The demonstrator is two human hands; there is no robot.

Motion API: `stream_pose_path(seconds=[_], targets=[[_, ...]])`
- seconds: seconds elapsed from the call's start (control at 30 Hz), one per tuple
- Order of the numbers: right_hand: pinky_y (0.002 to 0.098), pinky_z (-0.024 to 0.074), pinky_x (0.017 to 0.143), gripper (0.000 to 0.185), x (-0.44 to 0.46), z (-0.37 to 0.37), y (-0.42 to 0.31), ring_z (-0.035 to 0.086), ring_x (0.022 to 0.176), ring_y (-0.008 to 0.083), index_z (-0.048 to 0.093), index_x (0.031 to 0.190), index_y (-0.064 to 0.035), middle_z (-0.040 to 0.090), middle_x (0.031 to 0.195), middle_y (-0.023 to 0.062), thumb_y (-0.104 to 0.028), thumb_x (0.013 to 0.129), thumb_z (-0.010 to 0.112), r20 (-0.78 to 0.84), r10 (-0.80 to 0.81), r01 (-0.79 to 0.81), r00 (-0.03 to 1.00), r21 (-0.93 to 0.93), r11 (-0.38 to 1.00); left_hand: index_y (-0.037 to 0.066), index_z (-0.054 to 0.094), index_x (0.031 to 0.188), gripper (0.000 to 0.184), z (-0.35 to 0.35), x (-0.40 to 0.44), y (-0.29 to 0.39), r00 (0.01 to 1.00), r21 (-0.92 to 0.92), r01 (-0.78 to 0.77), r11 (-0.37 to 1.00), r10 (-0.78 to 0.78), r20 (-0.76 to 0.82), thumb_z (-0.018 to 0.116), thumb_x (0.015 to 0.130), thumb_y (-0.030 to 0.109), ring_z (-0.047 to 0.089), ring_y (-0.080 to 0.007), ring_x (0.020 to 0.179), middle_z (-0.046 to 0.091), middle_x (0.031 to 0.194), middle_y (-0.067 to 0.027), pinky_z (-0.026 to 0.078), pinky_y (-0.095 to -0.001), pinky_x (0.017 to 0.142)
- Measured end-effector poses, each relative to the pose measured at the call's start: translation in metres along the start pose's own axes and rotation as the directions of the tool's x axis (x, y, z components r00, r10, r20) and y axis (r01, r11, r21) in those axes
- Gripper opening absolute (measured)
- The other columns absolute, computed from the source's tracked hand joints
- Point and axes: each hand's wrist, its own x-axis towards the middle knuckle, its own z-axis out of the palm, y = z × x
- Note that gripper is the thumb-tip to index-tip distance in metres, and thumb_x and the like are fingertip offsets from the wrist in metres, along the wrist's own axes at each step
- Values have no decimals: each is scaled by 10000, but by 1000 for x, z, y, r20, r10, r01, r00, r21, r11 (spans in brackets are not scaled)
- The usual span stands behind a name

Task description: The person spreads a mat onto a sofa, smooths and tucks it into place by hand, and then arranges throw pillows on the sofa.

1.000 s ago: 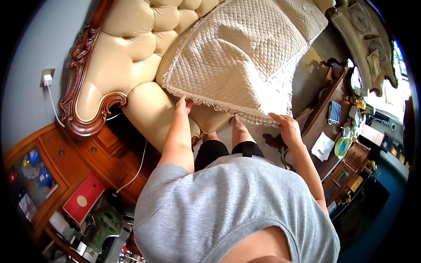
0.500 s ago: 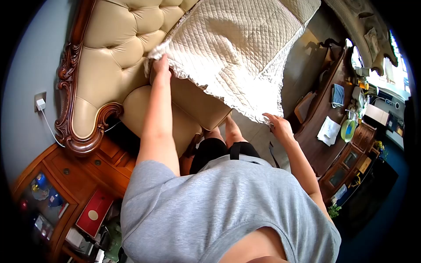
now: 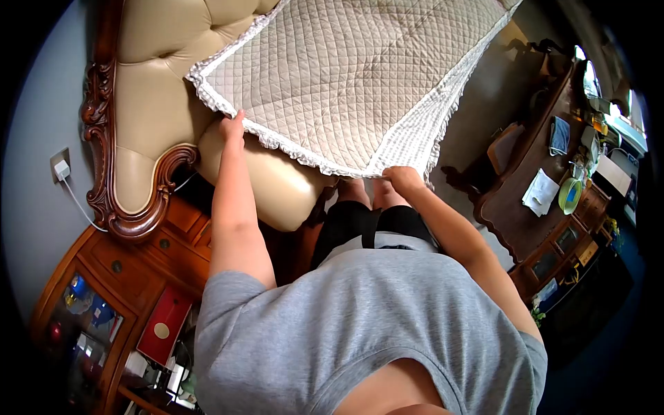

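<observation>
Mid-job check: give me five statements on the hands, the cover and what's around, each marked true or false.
1. The left hand and right hand both hold the cover. True.
2. The left hand is nearer the sofa back than the right hand. True.
3. The cover hides the whole sofa back. False: a tufted part is bare.
4. Papers lie on the table. True.
5. The charger hangs loose. False: it is plugged into the wall socket.
</observation>
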Motion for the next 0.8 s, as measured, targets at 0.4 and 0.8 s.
stream_pose_path(seconds=[0.4, 0.8], targets=[[348, 508, 830, 233, 55, 106, 22, 650, 965, 270, 685, 1006, -110, 672, 1009, 141, -22, 815, 584, 156, 143, -205, 977, 533, 821, 15, 670, 994, 381, 21, 22, -8, 990, 387, 131, 913, -140, -5, 690, 842, 364, 664, -281, 823, 699, 900, -149, 495, -433, 665], [374, 445, 925, 345, 125, 178, 19, 544, 1088, 328, 593, 1108, -79, 599, 1103, 136, 24, 786, 520, 88, -69, 20, 994, 463, 886, 146, 720, 939, 285, 87, 39, 0, 892, 978, -186, 93, 434, 128, 655, 838, 405, 541, -255, 1054, 662, 1045, -86, 422, -415, 881]])
